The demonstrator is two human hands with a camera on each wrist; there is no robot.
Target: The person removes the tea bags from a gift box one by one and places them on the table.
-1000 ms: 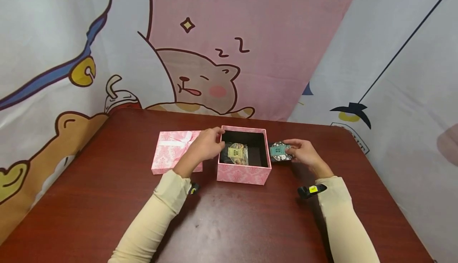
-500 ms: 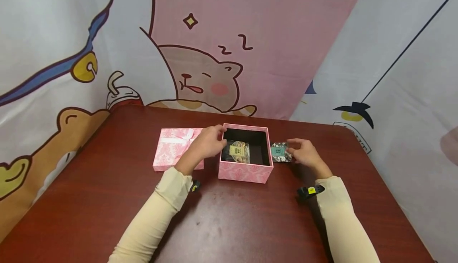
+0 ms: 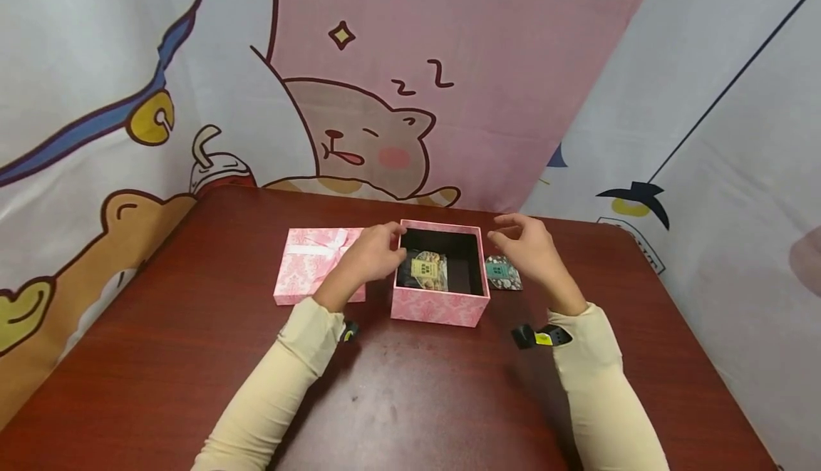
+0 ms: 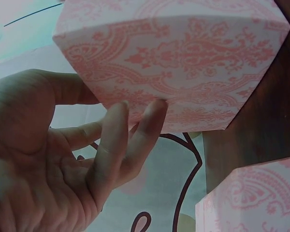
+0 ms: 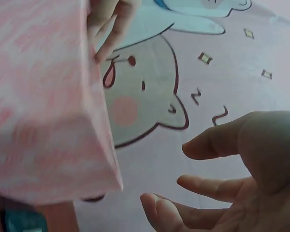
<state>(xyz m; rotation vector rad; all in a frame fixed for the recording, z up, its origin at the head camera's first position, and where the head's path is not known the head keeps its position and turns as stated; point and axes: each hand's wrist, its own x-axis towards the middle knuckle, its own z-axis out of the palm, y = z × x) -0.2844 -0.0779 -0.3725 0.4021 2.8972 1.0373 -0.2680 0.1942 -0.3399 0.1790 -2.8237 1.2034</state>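
Observation:
A pink patterned gift box (image 3: pixel 439 308) stands uncovered on the table, its inside black. My left hand (image 3: pixel 378 251) holds its left wall; in the left wrist view the thumb passes behind the box's edge and two fingertips (image 4: pixel 157 106) meet the patterned outside. Inside, toward the left, lies a packet with a yellow label (image 3: pixel 426 270). Just right of the box, a flat packet with a teal label (image 3: pixel 499 271) lies on the table. Over that packet hovers my right hand (image 3: pixel 531 254), thumb and fingers apart with nothing between them.
The pink lid (image 3: pixel 313 264) with a ribbon bow lies left of the box, partly behind my left hand. A brown table (image 3: pixel 410 400) bears everything. Printed cloth (image 3: pixel 500 86) hangs behind and on both sides.
My right hand has let go of the teal-labelled packet, then risen and moved slightly left, leaving it on the table. My left hand stays at the box.

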